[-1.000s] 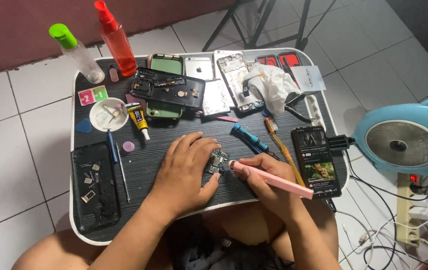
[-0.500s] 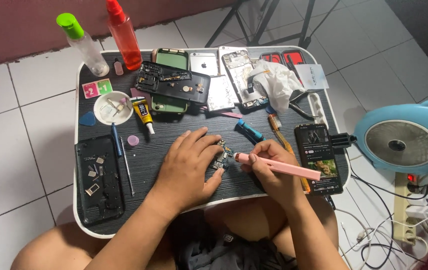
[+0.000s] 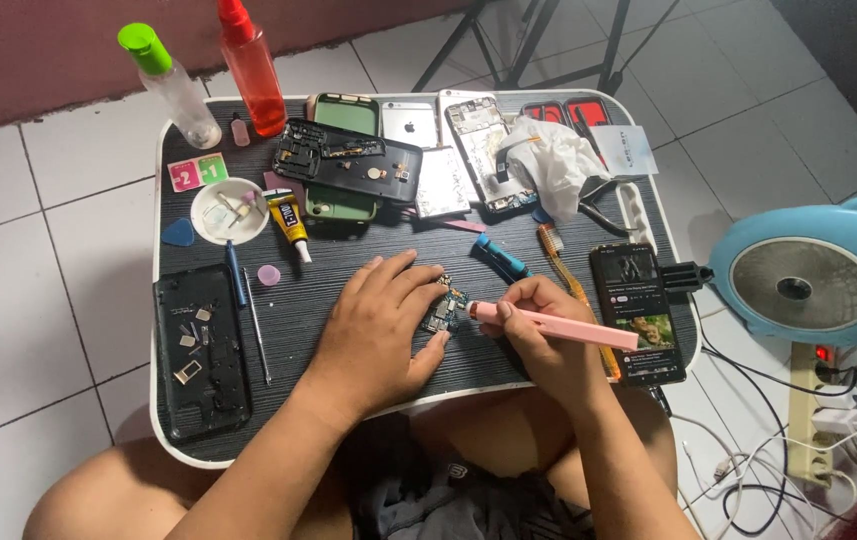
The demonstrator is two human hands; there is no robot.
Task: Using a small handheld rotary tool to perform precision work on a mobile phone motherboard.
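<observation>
Left hand (image 3: 380, 325) over partly hidden, perhaps circuit, board (image 3: 443, 310).

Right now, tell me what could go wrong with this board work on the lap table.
The left hand only presses on the small circuit board, so the pink tool in the right hand could push it sideways. Loose small parts lie on the black phone back by the table edge and might slide off if the lap shifts. The glue tube lies close by.
</observation>
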